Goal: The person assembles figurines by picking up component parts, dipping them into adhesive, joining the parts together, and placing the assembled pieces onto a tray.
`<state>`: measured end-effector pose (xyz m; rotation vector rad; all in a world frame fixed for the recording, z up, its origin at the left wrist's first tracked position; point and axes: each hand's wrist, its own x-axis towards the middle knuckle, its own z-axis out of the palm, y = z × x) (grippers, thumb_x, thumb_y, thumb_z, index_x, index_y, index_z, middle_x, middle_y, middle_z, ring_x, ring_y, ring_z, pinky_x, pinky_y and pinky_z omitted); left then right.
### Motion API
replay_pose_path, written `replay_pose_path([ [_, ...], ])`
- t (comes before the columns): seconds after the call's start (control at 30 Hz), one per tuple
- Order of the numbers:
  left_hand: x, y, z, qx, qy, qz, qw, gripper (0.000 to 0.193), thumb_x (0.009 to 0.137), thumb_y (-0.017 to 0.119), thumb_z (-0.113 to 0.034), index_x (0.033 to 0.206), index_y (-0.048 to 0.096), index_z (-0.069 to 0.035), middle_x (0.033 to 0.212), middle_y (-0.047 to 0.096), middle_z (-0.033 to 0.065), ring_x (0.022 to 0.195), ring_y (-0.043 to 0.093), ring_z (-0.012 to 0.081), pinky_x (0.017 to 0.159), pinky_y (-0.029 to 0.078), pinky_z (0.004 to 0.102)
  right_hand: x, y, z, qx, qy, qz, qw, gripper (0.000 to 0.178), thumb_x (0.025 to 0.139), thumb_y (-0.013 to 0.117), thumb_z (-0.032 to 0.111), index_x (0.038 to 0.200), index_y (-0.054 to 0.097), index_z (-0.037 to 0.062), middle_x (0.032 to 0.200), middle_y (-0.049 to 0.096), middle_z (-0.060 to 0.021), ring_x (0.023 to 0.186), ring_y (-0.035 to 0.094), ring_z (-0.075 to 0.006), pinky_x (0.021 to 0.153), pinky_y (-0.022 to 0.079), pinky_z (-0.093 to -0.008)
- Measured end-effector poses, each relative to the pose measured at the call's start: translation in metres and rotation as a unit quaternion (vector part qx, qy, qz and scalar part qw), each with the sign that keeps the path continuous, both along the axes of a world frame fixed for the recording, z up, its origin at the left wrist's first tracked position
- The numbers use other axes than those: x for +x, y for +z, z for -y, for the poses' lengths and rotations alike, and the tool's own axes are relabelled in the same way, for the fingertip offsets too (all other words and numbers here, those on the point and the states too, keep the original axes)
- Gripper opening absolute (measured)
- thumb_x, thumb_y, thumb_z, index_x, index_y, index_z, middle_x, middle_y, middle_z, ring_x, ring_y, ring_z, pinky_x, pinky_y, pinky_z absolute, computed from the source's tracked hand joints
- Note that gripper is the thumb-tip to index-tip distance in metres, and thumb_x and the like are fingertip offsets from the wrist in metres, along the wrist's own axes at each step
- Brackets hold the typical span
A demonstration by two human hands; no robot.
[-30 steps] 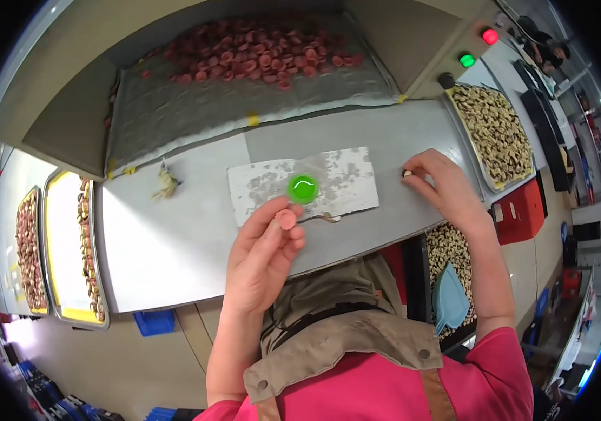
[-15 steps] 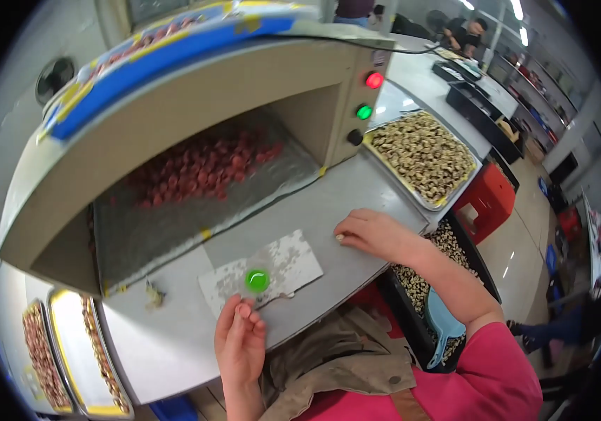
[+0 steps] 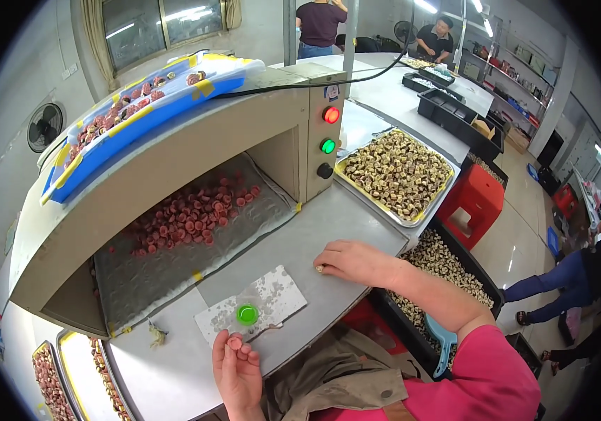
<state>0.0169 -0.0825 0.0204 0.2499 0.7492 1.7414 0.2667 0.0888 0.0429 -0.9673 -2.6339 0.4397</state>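
My left hand (image 3: 239, 375): I am pinching a pink cup (image 3: 235, 343), a green dish (image 3: 247, 315) sitting just beyond.
My right hand (image 3: 354, 261): I am grasping a pale piece (image 3: 319, 269).
View: lifting; cup and piece are staying apart.

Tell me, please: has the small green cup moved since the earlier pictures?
No. Judged against the white board under it, the green cup keeps about the same place; the camera's view has shifted.

We are seeing a pale pink cup (image 3: 234, 343), a bright green dish (image 3: 247, 314), a white board (image 3: 277, 292) blotched with grey, reddish-pink pieces (image 3: 192, 219), a dark grey mat (image 3: 132, 286), a red stool (image 3: 479, 198) and a blue tray (image 3: 121, 144).
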Motion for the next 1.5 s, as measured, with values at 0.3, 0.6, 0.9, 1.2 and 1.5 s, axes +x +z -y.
replay_pose_path([
  [0.3,0.0,0.005,-0.006,-0.002,-0.006,0.007,1.0,0.033,0.09,0.052,-0.011,0.121,0.046,-0.001,0.103,0.055,0.0077,0.082,0.056,0.0124,0.072,0.05,0.0249,0.0,0.008,0.0,-0.015,-0.018,-0.014,1.0,0.013,0.085,0.055,0.015,0.095,0.058,0.0067,0.088,0.057,-0.01,0.087,0.056,-0.0282,0.075,0.046,-0.0371],
  [0.6,-0.007,-0.006,0.005,0.011,-0.005,0.015,1.0,0.034,0.09,0.052,-0.011,0.122,0.044,-0.002,0.104,0.056,0.0064,0.084,0.056,0.0132,0.075,0.048,0.0259,-0.056,0.032,0.022,-0.066,0.046,-0.16,0.984,0.015,0.084,0.057,0.012,0.097,0.058,0.0028,0.087,0.056,-0.0116,0.08,0.056,-0.0275,0.072,0.046,-0.0355],
  [0.9,-0.025,-0.034,0.006,0.031,-0.027,0.009,0.999,0.039,0.091,0.048,-0.01,0.127,0.039,0.001,0.107,0.055,0.0063,0.092,0.054,0.0129,0.079,0.046,0.0256,-0.107,0.02,0.034,-0.013,0.103,-0.157,0.982,0.017,0.078,0.061,0.007,0.094,0.059,0.0027,0.086,0.056,-0.0107,0.08,0.055,-0.0273,0.071,0.045,-0.0352],
  [1.2,-0.036,-0.039,0.009,0.031,-0.051,0.016,0.998,0.031,0.09,0.053,-0.012,0.119,0.049,-0.001,0.104,0.056,0.0039,0.093,0.056,0.0133,0.086,0.045,0.0269,-0.142,-0.01,0.042,0.034,0.118,-0.077,0.989,0.015,0.078,0.062,0.011,0.092,0.059,0.005,0.083,0.055,-0.0082,0.08,0.054,-0.0275,0.07,0.044,-0.0361],
  [1.5,-0.034,-0.04,0.012,0.026,-0.05,0.015,0.998,0.03,0.091,0.053,-0.012,0.119,0.05,-0.002,0.104,0.056,0.0025,0.093,0.055,0.0118,0.084,0.044,0.026,-0.156,-0.03,0.045,0.109,0.15,-0.039,0.982,0.017,0.075,0.062,0.011,0.09,0.058,0.0082,0.083,0.054,-0.0063,0.081,0.055,-0.0259,0.072,0.044,-0.0358],
])
